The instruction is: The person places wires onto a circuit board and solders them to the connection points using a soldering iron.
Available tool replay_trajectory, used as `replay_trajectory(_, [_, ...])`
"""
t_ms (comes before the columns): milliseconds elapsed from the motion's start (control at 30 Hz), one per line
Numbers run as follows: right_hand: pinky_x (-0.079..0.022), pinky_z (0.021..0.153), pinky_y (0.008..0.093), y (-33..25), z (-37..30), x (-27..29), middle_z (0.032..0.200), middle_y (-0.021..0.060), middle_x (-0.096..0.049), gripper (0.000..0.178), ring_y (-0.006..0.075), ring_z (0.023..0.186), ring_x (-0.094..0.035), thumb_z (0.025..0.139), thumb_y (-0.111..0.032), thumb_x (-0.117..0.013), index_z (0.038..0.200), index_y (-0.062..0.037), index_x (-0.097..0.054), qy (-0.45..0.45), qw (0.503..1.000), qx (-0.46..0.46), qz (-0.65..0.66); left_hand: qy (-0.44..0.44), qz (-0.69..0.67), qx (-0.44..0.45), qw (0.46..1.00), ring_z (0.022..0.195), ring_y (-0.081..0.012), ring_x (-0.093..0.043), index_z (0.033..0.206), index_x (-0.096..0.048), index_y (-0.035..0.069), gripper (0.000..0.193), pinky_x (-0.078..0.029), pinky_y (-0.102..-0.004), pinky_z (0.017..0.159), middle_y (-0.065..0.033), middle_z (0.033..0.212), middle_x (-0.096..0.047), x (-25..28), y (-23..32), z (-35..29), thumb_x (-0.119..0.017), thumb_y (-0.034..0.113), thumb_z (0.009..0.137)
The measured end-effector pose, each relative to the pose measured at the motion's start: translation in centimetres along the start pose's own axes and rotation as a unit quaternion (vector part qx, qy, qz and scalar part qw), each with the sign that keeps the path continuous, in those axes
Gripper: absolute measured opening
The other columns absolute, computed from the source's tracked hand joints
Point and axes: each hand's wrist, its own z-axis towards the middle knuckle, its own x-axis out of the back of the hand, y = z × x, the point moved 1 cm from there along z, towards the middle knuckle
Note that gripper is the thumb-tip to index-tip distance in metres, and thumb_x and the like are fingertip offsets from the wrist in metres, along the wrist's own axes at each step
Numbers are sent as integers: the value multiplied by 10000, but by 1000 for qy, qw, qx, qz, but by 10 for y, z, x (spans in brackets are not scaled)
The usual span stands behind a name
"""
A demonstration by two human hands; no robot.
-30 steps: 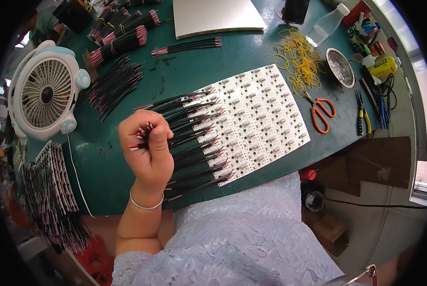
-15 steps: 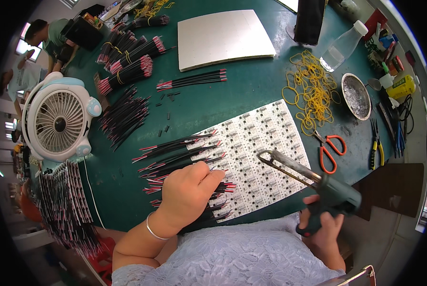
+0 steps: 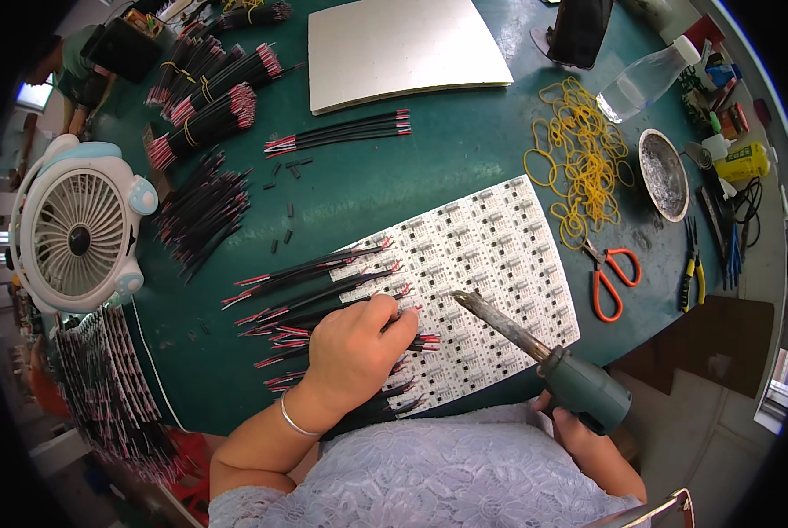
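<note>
My left hand [image 3: 355, 350], wearing a bracelet at the wrist, is closed over black wires; red and white stripped ends stick out past its fingers. More short black wires [image 3: 310, 263] with red and white ends lie in rows along the left side of a white sheet of small circuit boards [image 3: 499, 236]. My right hand [image 3: 577, 433] grips a dark green soldering gun [image 3: 583, 384], whose body hides most of the fingers. The gun's metal tip points left over the middle of the sheet, near the left hand; I cannot tell whether it touches the board.
Yellow rubber bands [image 3: 579, 150], scissors [image 3: 607, 282], a metal bowl [image 3: 663, 174], a clear bottle [image 3: 645, 81] and pliers [image 3: 693, 273] lie right. A white board stack [image 3: 407, 53] sits at the back. Wire bundles [image 3: 205, 128] and a fan [image 3: 79, 238] stand left.
The soldering gun has swung left and turned, its tip now closer to my left hand. My left hand stays closed on the wires. The whole view has shifted slightly.
</note>
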Motion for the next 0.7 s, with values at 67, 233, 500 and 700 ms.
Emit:
replay_trajectory(67, [-538, 658, 309, -4, -1, -9, 900, 115, -639, 306, 176, 690, -650, 825, -121, -656, 1089, 24, -606, 4, 1000, -23, 6, 6, -9, 0, 1000, 588, -193, -550, 900, -686, 98, 209, -441, -309, 486, -33, 752, -513, 2, 1, 1, -677, 59, 695])
replay_trajectory(233, [-533, 670, 325, -6, 10, -15, 909, 121, -654, 271, 210, 724, -659, 801, -69, -671, 1056, 14, -628, 4, 998, -65, 26, 7, -23, 3, 1000, 578, -190, -543, 907, -687, 98, 202, -437, -310, 480, -32, 741, -500, 1, 2, 1, -674, 63, 709])
replay_trajectory(500, [-528, 755, 369, -8, 11, -15, 954, 124, -683, 299, 302, 844, -665, 716, -33, -699, 1013, -23, -669, -33, 985, -10, -172, 15, -33, 6, 999, 573, -185, -538, 905, -692, 95, 191, -433, -308, 476, -32, 735, -500, 1, 0, 1, -684, 70, 716])
replay_trajectory(700, [-531, 748, 359, -8, 9, -14, 956, 127, -683, 304, 303, 844, -666, 694, -55, -719, 991, -16, -673, -39, 977, -28, -207, 19, -45, 2, 999, 574, -188, -539, 909, -694, 95, 211, -434, -305, 477, -33, 746, -508, 0, -1, -1, -684, 56, 702])
